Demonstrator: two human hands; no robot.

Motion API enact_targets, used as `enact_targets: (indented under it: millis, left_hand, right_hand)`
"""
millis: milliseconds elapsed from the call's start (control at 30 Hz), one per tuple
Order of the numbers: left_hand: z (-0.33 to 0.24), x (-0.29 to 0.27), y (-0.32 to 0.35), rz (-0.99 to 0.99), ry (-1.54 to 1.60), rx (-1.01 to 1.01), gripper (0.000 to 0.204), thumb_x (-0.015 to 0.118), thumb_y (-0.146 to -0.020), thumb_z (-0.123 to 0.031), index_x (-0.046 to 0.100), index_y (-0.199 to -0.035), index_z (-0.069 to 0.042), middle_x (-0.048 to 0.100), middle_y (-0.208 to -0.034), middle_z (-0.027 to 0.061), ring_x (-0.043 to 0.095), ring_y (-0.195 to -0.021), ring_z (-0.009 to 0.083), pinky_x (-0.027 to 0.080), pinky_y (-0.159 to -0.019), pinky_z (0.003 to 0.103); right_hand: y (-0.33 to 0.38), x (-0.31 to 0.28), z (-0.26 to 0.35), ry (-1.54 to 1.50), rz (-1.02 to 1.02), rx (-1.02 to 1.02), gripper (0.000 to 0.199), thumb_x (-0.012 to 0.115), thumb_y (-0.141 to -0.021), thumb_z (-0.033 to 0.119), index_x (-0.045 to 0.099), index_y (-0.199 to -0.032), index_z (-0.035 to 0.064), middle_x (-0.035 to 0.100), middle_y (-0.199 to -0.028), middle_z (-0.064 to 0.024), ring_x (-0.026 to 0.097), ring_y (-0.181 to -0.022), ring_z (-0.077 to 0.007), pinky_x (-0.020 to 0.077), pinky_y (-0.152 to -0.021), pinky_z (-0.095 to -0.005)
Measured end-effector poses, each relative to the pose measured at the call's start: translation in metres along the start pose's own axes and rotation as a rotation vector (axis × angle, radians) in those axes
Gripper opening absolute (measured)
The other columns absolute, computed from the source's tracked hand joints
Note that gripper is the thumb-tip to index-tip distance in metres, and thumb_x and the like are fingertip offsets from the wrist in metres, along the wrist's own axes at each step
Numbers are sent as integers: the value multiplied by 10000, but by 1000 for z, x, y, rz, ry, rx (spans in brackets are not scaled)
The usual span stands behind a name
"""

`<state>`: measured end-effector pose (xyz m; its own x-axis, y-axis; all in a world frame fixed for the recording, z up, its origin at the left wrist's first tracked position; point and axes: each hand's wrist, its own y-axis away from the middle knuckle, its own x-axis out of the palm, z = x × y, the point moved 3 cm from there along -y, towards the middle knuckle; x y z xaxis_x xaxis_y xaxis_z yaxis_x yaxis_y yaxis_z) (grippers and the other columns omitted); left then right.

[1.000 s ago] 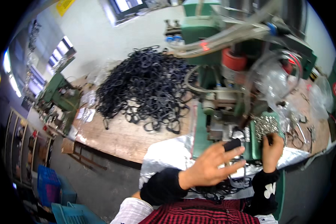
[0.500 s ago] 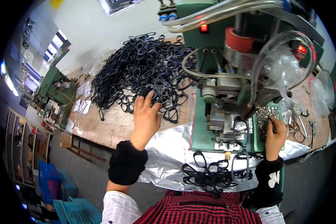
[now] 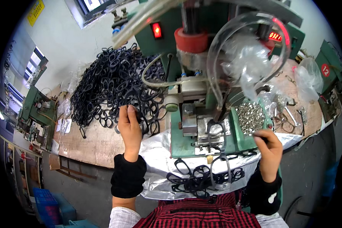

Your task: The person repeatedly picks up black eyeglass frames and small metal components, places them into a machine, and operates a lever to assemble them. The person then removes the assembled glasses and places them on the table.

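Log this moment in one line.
left hand: holding black eyeglass frame | right hand: at green parts tray, grip unclear | another frame on machine fixture

L hand (image 3: 130, 131) pinches a blk specs frame (image 3: 144, 123) by big pile (image 3: 116, 76) of similar ones. R hand (image 3: 269, 150), fingers curled, just beside metal bits (image 3: 250, 117) in grn tray (image 3: 236, 131); can't tell if it holds any. Another frame (image 3: 223, 152) lies on grn press (image 3: 195, 88); more frames (image 3: 197, 178) on foil (image 3: 155, 152).
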<state>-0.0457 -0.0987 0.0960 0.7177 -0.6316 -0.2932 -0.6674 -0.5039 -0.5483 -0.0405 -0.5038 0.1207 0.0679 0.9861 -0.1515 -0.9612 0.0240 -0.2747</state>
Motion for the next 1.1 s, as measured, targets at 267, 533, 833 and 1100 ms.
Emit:
enact_targets:
  millis: [267,533,833,1100]
  left_hand:
    - [11,21,46,-42,299,-289,257,482,-1052,-234,493,-847,-78,456,-749,-36,376,-685,40,316,-601,212]
    - [-151,-4,11,74,419,566,81,491,-1007,-61,494,-1081,-27,622,-1017,159,606,-933,218,515,-799,335]
    - [-161,17,30,535,358,810,115,692,-796,-52,682,-908,-24,699,-1052,122,668,-865,270,567,-783,383]
    - [-152,58,61,529,185,1040,231,748,-770,-125,737,-999,-104,699,-1108,53,582,-731,206,589,-870,457]
  right_hand:
    - [-26,92,26,-219,-25,-52,483,699,-792,-18,527,-1241,-57,633,-917,-61,587,-895,-105,462,-838,-245]
    - [-27,102,45,-543,35,102,522,657,-819,-64,453,-1299,-61,637,-910,-45,589,-904,-113,445,-852,-229]
    - [-19,80,60,-266,229,18,551,647,-811,-39,479,-1335,-63,606,-1215,-118,574,-1117,-179,435,-986,-308]
    - [-27,-27,-77,163,-240,-141,417,581,-825,-38,511,-1236,-10,584,-1194,-147,557,-1135,-242,403,-1034,-347]
